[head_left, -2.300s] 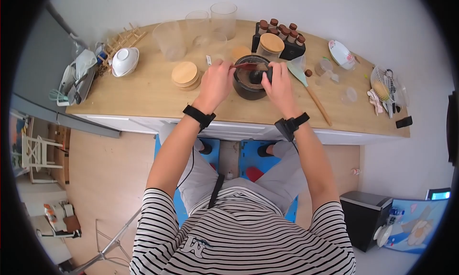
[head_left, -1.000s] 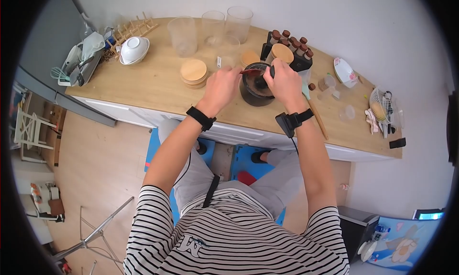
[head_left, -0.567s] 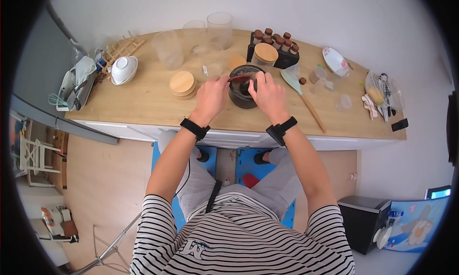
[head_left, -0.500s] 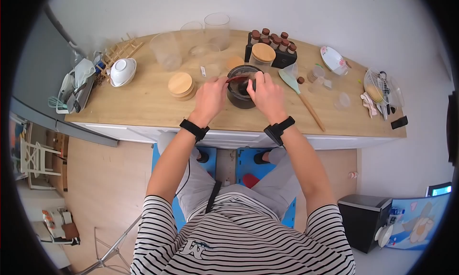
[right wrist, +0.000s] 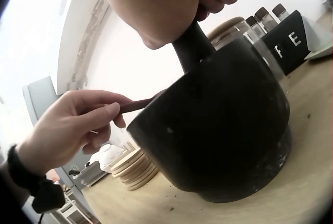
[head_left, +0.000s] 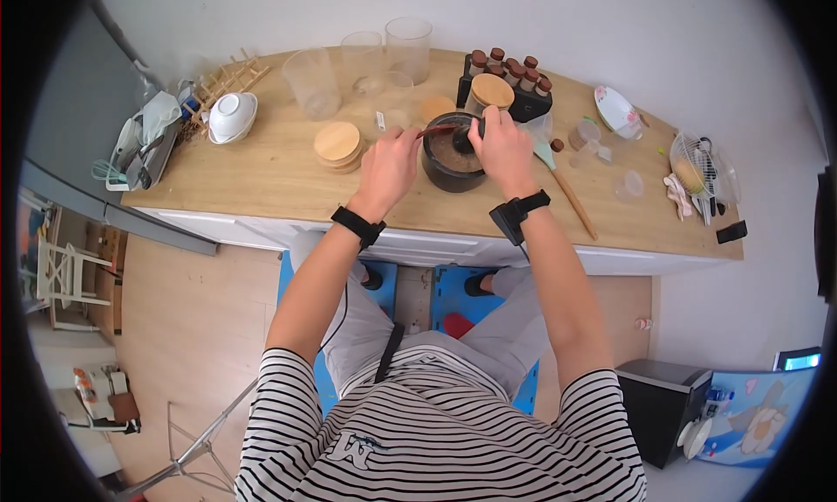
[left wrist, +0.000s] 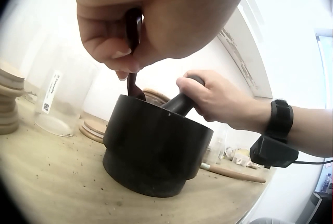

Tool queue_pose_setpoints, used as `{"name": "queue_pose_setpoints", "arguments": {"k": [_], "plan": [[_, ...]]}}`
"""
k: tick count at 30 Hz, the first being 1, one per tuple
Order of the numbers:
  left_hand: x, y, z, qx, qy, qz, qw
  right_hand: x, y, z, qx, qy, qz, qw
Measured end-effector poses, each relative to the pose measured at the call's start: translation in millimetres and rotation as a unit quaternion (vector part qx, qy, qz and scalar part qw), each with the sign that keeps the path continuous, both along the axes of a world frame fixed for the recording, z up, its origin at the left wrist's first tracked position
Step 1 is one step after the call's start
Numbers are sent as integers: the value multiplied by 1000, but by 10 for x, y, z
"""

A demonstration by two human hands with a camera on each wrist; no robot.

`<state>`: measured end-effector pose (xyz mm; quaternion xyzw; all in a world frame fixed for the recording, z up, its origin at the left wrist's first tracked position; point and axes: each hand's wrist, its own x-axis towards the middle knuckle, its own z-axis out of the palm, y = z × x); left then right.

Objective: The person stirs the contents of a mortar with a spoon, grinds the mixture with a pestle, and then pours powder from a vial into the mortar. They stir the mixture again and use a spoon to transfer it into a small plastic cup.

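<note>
A black mortar (head_left: 450, 177) with brown powder (head_left: 446, 156) inside stands on the counter. My left hand (head_left: 390, 165) pinches a dark red-brown spoon (left wrist: 133, 34) by its handle, which slants over the mortar's left rim; the spoon's far end is hidden inside in the left wrist view. The right hand (head_left: 504, 151) grips a black pestle (right wrist: 192, 47), tilted toward the right rim with its thick end in the mortar. In the right wrist view, the left fingers (right wrist: 106, 112) close on the spoon handle just outside the rim.
Behind the mortar stand a wooden-lidded jar (head_left: 492, 90) and a black rack (head_left: 530, 106) of brown-capped bottles. Stacked wooden lids (head_left: 337, 144) lie to the left, near clear containers (head_left: 312, 85). Right of the mortar lies a pale green spatula (head_left: 571, 192) with a wooden handle.
My right hand has shifted away from me and rightward over the mortar with the pestle, uncovering more of the powder. The left hand keeps the spoon at the left rim. The head view has shifted slightly.
</note>
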<state>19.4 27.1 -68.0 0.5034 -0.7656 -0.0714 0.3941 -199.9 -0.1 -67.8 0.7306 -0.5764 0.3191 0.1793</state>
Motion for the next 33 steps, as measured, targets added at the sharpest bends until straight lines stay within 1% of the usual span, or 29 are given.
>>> {"name": "queue_pose_setpoints", "arguments": {"k": [3,6,9,10,13,15,17,18,21,24,27,29,33], "plan": [[3,5,-9,4,-4,3,1000,115,68,-3,4,18,12,1000],[-1,4,11,16,-10,9,1000,34,132,-1,-1,64,68,996],[24,34,44,14,-9,6,1000,-69,86,30,4,24,48,999],[35,26,40,-1,-6,2,1000,-85,80,82,-9,9,54,998],[59,5,-4,-27,-2,-9,1000,-129,23,222,-28,5,45,999],[64,-34,-25,-32,-2,-13,999,-154,-13,227,-12,24,44,999],[56,-24,15,0,-13,-3,1000,-161,14,192,13,38,40,998],[48,-17,25,17,-17,3,1000,-158,39,155,24,32,38,998],[43,-12,8,14,-12,6,1000,-105,125,65,41,8,41,998],[34,-29,-46,-36,26,-7,999,-87,202,-8,29,-33,40,998],[41,-38,-72,-30,29,-1,999,-76,249,-132,29,-65,37,997],[59,-35,-93,-12,22,0,1000,-57,310,-138,38,-76,32,996],[65,-6,-77,16,17,5,1000,-82,391,-187,64,-80,28,994]]}}
